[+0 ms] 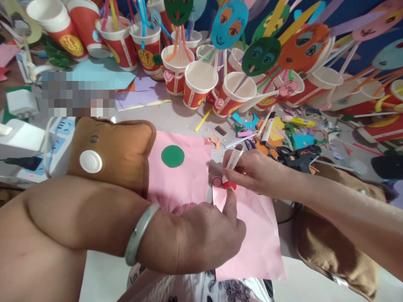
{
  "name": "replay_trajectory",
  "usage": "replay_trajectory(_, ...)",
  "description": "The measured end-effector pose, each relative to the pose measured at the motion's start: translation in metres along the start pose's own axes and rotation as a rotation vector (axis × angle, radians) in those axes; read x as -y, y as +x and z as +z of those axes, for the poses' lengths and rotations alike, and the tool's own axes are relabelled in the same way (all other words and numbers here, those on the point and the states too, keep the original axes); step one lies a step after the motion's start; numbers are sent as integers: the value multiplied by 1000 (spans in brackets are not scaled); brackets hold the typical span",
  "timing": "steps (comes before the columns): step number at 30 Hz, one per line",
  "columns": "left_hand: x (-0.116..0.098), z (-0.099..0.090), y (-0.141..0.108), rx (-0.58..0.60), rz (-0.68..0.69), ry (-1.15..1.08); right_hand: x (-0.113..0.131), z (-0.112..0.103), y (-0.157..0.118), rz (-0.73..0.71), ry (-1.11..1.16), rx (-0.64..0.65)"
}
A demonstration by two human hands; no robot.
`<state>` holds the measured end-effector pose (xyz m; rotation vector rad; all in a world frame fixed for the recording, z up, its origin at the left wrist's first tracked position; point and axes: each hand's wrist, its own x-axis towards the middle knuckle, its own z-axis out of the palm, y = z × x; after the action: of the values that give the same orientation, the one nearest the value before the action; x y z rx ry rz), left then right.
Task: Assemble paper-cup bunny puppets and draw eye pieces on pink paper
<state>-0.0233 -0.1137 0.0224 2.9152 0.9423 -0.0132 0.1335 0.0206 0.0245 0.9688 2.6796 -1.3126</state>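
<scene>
My right hand [253,172] is closed round a white marker [234,157], its dark end pointing up and its tip hidden by the fingers. Beneath it lies a small red disc [230,184], at the top edge of a pink sheet of paper [255,235]. With a stretched index finger, my left hand [204,235] presses on that disc; its other fingers are curled. Just left of the disc shows a small pink circle with a black outline [217,181]. Another pink sheet [179,188] to the left carries a green circle [173,156].
A brown cushion [110,155] with a white round piece [90,161] lies left, beside a power strip [61,130]. Red paper cups [200,86] with straws and paper faces line the back. Paper scraps [277,130] and a black glue gun [291,155] lie right, near another brown cushion [333,239].
</scene>
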Motion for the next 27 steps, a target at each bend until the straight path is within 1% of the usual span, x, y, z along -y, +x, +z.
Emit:
replay_trajectory(2,2,-5,1,50,26,-4,-2,-1,0,3,-7,-10)
replay_trajectory(6,4,-14,3,121,27,-17,-8,-1,-1,0,-26,-20)
replay_trajectory(8,5,-16,4,154,20,-30,-11,0,-3,23,-31,-36)
replay_trajectory(12,6,-22,6,233,4,-58,-15,2,-10,95,-35,-93)
replay_trajectory(15,6,-24,5,237,-26,-51,-15,1,-24,167,31,-204)
replay_trajectory(17,4,-22,4,224,-39,-42,-16,3,-39,204,92,-332)
replay_trajectory(19,3,-17,2,186,-32,-36,-17,9,-60,201,98,-475)
replay_trajectory(21,3,-10,1,92,-27,-21,-18,22,-82,147,60,-611)
replay_trajectory(23,5,-4,1,-22,-47,-13,-20,39,-103,124,-5,-694)
replay_trajectory(25,9,-1,2,-99,-71,-30,-20,57,-118,72,-181,-716)
replay_trajectory(26,13,0,2,-110,-64,-47,-19,64,-123,18,-271,-719)
replay_trajectory(27,16,1,2,-116,-26,-68,-17,70,-126,-64,-341,-698)
